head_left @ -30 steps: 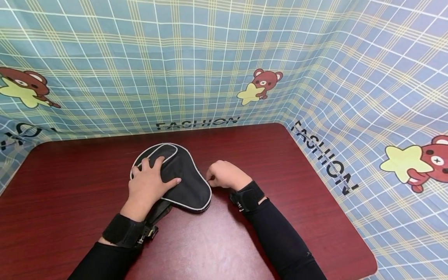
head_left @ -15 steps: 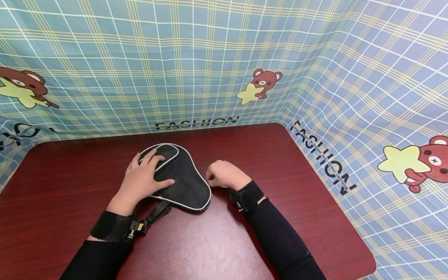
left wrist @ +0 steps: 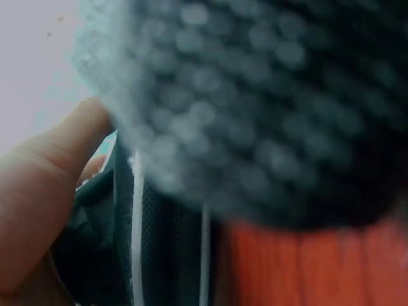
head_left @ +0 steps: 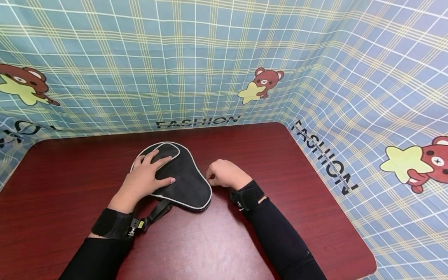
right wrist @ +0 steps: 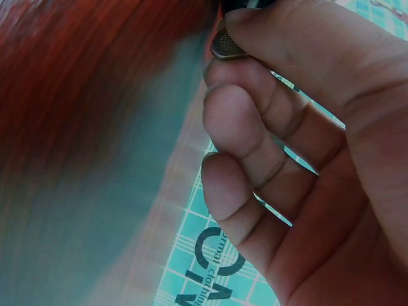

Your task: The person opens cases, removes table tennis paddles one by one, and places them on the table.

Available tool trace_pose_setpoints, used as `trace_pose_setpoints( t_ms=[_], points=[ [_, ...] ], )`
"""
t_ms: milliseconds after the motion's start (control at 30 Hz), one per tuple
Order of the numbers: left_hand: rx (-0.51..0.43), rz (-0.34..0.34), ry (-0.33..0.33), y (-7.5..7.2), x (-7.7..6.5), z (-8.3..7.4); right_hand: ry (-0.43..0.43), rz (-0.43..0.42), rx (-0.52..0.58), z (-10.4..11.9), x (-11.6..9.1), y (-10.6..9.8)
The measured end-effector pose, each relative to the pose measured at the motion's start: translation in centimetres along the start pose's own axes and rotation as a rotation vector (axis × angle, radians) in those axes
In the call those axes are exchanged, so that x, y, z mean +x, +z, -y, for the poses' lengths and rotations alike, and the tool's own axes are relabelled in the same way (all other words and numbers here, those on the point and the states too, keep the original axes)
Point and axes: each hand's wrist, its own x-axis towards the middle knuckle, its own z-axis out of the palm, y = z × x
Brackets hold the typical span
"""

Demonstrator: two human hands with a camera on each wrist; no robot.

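A black table tennis bat case with white piping lies flat on the table, its narrow end towards the right. My left hand rests on the wide end with fingers spread and thumb out along the top. At the right edge of the case, my right hand pinches a small metal zipper pull between thumb and forefinger. In the right wrist view its other fingers are loosely curled. A black strap sticks out under the near side. A blurred dark textured thing covers much of the left wrist view.
The dark red table has rounded corners. Blue checked cloth with bears and lettering rises behind it and along its right side.
My left hand has shifted left and slightly nearer on the case, showing more of the strap; its fingers have since spread again. The right hand stays at the same edge.
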Motion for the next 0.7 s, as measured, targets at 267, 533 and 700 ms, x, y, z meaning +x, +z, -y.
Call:
trace_pose_setpoints(
  t_ms=[267,533,700],
  points=[
    [0.004,-0.005,-0.029,0.03,-0.04,-0.13,-0.005,-0.021,-0.015,-0.19,0.09,0.08],
    [0.027,-0.005,-0.098,-0.04,-0.16,-0.64,0.011,-0.015,-0.005,-0.34,0.08,0.08],
    [0.039,-0.026,-0.139,0.11,-0.37,-0.99,0.038,-0.005,-0.010,-0.54,-0.03,0.02]
  ],
)
